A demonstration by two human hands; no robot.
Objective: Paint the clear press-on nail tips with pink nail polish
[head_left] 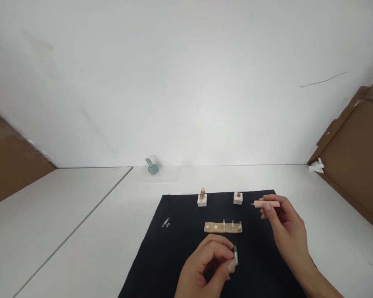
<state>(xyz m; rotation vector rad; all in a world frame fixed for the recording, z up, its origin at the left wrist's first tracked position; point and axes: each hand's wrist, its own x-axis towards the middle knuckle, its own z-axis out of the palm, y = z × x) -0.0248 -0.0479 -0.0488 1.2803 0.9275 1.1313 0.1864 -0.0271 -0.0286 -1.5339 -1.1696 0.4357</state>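
Note:
Between the thumb and fingers of my left hand [209,263] is a small clear nail tip [236,255], held upright just in front of a wooden strip. My right hand [286,225] pinches a pink nail polish brush [267,204] by its long cap; the dark bristles point left. Left of the brush stands an uncapped square nail polish bottle [238,198]. On the wooden strip [216,231], several clear pieces stand upright at the right end, while two pale round dots show at the left.
A black cloth [170,252] covers part of the white table. On it are a capped nail polish bottle [202,200] and small loose clear pieces [166,223]. A green bottle [153,169] leans near the back wall. Crumpled white tissue [317,166] lies beside the brown panel at right.

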